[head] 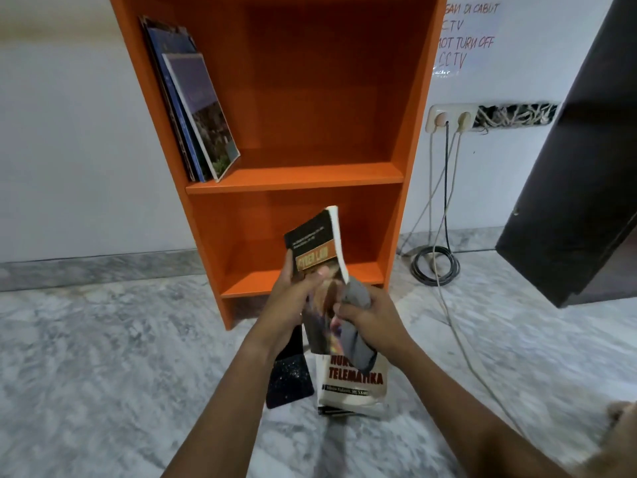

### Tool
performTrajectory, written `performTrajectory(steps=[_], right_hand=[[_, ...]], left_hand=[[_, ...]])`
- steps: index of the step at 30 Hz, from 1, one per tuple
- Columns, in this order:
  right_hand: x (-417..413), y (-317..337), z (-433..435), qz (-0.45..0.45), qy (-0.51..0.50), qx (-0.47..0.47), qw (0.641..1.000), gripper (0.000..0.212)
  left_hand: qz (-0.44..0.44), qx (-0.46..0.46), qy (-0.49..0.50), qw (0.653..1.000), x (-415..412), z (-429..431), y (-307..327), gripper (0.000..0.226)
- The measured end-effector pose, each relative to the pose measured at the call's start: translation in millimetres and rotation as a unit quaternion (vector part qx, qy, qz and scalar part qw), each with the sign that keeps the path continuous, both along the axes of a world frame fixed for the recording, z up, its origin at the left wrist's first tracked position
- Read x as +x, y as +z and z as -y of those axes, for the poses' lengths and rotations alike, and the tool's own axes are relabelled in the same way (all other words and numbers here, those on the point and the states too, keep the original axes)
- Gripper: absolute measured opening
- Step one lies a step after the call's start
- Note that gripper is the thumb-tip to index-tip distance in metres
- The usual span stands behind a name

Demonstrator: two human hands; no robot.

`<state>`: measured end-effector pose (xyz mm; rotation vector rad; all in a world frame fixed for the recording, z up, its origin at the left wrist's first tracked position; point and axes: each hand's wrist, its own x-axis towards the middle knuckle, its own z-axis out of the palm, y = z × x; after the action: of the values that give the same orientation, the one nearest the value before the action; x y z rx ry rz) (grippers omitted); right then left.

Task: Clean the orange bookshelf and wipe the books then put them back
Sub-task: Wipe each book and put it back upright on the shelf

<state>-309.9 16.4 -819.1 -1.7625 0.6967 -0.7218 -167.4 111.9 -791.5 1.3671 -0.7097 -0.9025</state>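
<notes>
- Roughly midway, we judge: a few books (196, 115) already lean against the left wall of the orange bookshelf (310, 181) on its upper shelf, in the upper left of the frame. The lower shelf holds nothing we can see.
- At the centre of the frame, our left hand (293, 298) grips a dark paperback (315, 250) by its lower part, thumb on the cover, upright before the lower shelf.
- Our right hand (372, 315) is bunched round a grey cloth (358, 326) held against the paperback's page edge, so wiping this one looks like the step in hand.
- Below our hands, a white book (351, 384) with red lettering and a dark speckled book (289, 377) lie side by side on the floor (103, 357), apparently awaiting the cloth and the shelf.
- The floor is grey-white marble under a pale wall. At the right are a socket (448, 117), cables (436, 267) trailing to a coil, a handwritten notice (465, 36) and a dark cabinet (579, 167).
</notes>
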Motion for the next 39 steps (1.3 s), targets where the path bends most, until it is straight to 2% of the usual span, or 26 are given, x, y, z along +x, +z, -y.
performTrajectory(steps=[3,5,7,9,12,15,19,22,26,28,29,31,33,35,37,38,39], right_hand=[[11,-11,-21,-0.089,0.052,-0.189,0.976,0.011],[16,-13,-32,-0.118,0.064,-0.271,0.953,0.030],[20,-12,-35,-0.134,0.077,-0.297,0.942,0.053],[24,-11,-32,-0.137,0.092,-0.310,0.936,0.061],[31,-4,-24,-0.087,0.070,-0.307,0.945,0.060],[38,9,-10,-0.048,-0.014,-0.327,0.944,0.056],[34,20,16,-0.066,-0.118,-0.252,0.958,0.057],[25,21,28,-0.066,-0.156,-0.172,0.970,0.044],[10,13,27,-0.010,-0.097,-0.136,0.986,0.011],[3,8,28,0.015,-0.019,-0.054,0.998,0.007],[-1,6,30,0.019,0.026,0.015,0.999,0.009],[-8,-3,31,0.018,0.098,0.155,0.983,0.030],[-12,-9,29,0.013,0.107,0.212,0.971,0.053],[-10,-6,27,0.024,0.060,0.205,0.977,0.053],[-7,-1,27,0.036,0.003,0.155,0.987,0.024],[-4,3,26,0.033,-0.019,0.111,0.993,0.009],[-2,5,24,0.025,-0.036,0.052,0.998,0.007]], left_hand=[[-0.065,-0.007,0.080,0.995,0,10,7,0.095],[-0.143,0.012,0.119,0.982,3,10,5,0.068],[-0.231,-0.006,0.126,0.965,2,5,4,0.051],[-0.283,-0.052,0.085,0.954,-1,0,6,0.048],[-0.308,-0.108,0.012,0.945,-9,-1,6,0.055],[-0.318,-0.084,-0.027,0.944,-19,-2,13,0.056],[-0.296,-0.079,-0.043,0.951,-31,-4,19,0.065],[-0.303,-0.115,0.005,0.946,-28,-3,17,0.066],[-0.283,-0.154,0.064,0.945,-10,-4,15,0.063],[-0.282,-0.180,0.084,0.939,4,-8,15,0.063],[-0.279,-0.196,0.095,0.935,10,-10,16,0.061],[-0.260,-0.210,0.127,0.934,21,-13,16,0.055],[-0.251,-0.196,0.136,0.938,24,-13,13,0.052],[-0.227,-0.128,0.172,0.950,26,-10,3,0.048],[-0.157,-0.030,0.231,0.960,27,-4,-9,0.045],[-0.128,0.006,0.245,0.961,24,-2,-15,0.050],[-0.106,0.027,0.243,0.964,18,0,-18,0.056]])
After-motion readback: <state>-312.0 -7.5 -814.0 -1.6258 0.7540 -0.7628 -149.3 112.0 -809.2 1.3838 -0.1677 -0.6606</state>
